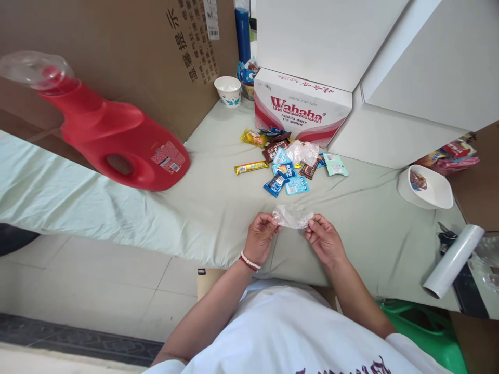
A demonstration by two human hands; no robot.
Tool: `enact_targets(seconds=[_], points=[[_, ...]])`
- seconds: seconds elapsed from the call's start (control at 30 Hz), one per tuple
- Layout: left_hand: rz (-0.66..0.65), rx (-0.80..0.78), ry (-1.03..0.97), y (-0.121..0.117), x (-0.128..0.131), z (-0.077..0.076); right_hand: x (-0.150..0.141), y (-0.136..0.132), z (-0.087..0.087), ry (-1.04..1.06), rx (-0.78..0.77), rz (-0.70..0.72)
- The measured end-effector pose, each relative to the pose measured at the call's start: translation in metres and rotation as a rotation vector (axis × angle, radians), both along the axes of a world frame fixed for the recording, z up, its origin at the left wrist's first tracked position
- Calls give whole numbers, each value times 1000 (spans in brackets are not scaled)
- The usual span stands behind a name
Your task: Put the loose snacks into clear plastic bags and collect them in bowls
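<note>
A clear, crinkled plastic bag (293, 216) is stretched between my two hands just above the cloth-covered table. Its left end is pinched between the thumb and fingers of my left hand (262, 236), which has a bracelet at the wrist. On the other side, my right hand (324, 239) grips the right end the same way. Beyond the bag lies a loose pile of wrapped snacks: blue packets (275, 184), brown packets (307, 170), a yellow packet (253, 137), a thin yellow stick packet (251, 167) and a pale green packet (335, 164). More crumpled clear plastic (304, 152) rests on the pile.
Behind the pile stands a Wahaha carton (300, 106), with a paper cup (228, 92) to its left. A big red jug (125, 140) occupies the left. At right are a white bowl (424, 195) and a plastic-film roll (454, 261). The table's front edge is close to me.
</note>
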State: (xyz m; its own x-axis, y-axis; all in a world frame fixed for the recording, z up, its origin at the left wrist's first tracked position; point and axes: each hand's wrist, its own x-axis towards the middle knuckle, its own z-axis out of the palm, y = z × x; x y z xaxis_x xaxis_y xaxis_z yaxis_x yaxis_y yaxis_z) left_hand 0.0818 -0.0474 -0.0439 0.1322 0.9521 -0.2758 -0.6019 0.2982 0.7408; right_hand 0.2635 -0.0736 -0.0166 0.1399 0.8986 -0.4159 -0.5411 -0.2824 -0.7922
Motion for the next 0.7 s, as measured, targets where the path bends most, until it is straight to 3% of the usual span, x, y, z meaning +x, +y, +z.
enact_targets(seconds=[0.1, 0.23, 0.3, 0.4, 0.47, 0.6, 0.7], points=[[4, -66, -71, 2, -2, 5, 8, -14, 0, -16, -35, 36], [-52, -76, -82, 4, -5, 11, 22, -34, 3, -370, -106, 331], [-66, -57, -62, 4, -5, 13, 32, -37, 8, -639, -72, 269], [-82, -34, -44, 2, -1, 16, 40, -30, 20, -959, 121, -7], [-106, -19, -34, -1, 3, 18, 36, -19, 25, -1080, 292, 19], [-96, 13, -22, -4, 4, 22, 19, 1, 28, -1132, 506, 215], [-34, 31, -41, 0, -5, 23, 21, 4, 28, -918, 533, 200]])
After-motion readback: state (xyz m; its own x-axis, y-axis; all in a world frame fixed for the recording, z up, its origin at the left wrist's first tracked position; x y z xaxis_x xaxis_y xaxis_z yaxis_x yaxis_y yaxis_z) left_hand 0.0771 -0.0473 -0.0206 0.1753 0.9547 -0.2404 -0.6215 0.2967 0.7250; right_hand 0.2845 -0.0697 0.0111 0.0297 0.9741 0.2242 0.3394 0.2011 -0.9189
